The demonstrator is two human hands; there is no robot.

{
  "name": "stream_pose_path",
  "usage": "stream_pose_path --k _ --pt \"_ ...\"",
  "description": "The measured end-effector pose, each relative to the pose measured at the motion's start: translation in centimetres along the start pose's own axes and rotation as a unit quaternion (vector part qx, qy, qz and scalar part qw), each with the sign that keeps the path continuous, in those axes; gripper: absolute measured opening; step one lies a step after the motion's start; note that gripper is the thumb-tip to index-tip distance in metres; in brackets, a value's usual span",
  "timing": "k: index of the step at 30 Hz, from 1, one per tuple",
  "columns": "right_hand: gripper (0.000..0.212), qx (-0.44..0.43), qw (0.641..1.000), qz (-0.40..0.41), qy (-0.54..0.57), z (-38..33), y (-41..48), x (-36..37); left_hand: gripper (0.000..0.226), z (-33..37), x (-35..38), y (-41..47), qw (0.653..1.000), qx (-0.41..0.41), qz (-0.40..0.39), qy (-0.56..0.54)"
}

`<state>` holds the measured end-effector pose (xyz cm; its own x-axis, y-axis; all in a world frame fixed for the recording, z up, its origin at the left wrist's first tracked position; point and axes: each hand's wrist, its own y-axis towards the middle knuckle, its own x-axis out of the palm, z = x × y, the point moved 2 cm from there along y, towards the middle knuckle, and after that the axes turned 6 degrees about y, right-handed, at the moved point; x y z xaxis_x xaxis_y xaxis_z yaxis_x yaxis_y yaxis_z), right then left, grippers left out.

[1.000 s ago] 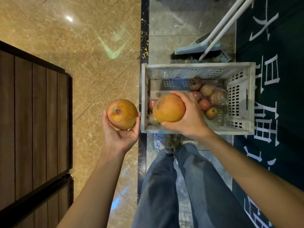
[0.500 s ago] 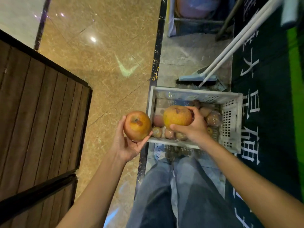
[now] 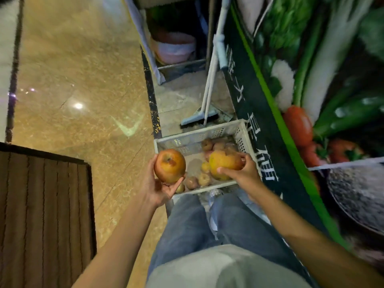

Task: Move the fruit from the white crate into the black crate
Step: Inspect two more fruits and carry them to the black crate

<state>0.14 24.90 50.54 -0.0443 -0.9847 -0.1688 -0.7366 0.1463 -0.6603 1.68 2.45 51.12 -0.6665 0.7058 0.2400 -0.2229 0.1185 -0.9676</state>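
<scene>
The white crate [image 3: 188, 142] sits on the floor ahead of my knees, with several small fruits [image 3: 204, 179] lying in it. My left hand [image 3: 160, 187] cups a large orange-red apple [image 3: 169, 165] from below, over the crate's left edge. My right hand [image 3: 244, 173] grips a large yellow-orange fruit [image 3: 223, 163] above the crate's middle. No black crate is in view.
A dark wooden panel [image 3: 41, 215] fills the lower left. Polished marble floor [image 3: 83, 80] lies to the left. A broom and dustpan [image 3: 205, 113] stand just behind the crate. A dark banner with vegetable pictures [image 3: 311, 100] runs along the right.
The view has lifted and tilted, so the crate sits lower and looks smaller. Both hands have stayed shut on their fruit, and the left hand has come closer to the crate.
</scene>
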Motion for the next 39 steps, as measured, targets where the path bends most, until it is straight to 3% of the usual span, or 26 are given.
stream_pose_path --k 6,10,14,21,28,33,39 --pt "0.069 0.024 0.982 0.143 0.12 2.2 -3.1 -1.9 0.078 1.0 3.7 0.6 0.988 -0.049 -0.051 0.141" --pt "0.069 0.042 0.933 0.269 0.233 4.4 -6.7 -0.8 0.086 1.9 4.6 0.4 0.96 -0.085 -0.065 0.26" --pt "0.066 0.052 0.846 0.369 0.382 8.3 -12.2 1.3 0.086 0.8 4.7 0.3 0.909 -0.109 -0.059 0.397" --pt "0.06 0.08 0.679 0.516 0.515 15.0 -23.2 4.8 0.08 -7.4 6.0 -0.8 0.788 -0.154 -0.077 0.592" --pt "0.046 0.082 0.496 0.635 0.586 21.7 -32.6 10.5 0.064 -19.2 3.3 -3.8 0.63 -0.182 -0.134 0.743" --pt "0.057 0.103 0.407 0.664 0.619 26.8 -38.8 17.2 0.063 -26.4 -3.2 -6.8 0.541 -0.227 -0.143 0.797" --pt "0.064 0.103 0.337 0.668 0.655 31.2 -44.6 22.0 0.072 -31.5 -10.6 -7.8 0.509 -0.24 -0.112 0.819"
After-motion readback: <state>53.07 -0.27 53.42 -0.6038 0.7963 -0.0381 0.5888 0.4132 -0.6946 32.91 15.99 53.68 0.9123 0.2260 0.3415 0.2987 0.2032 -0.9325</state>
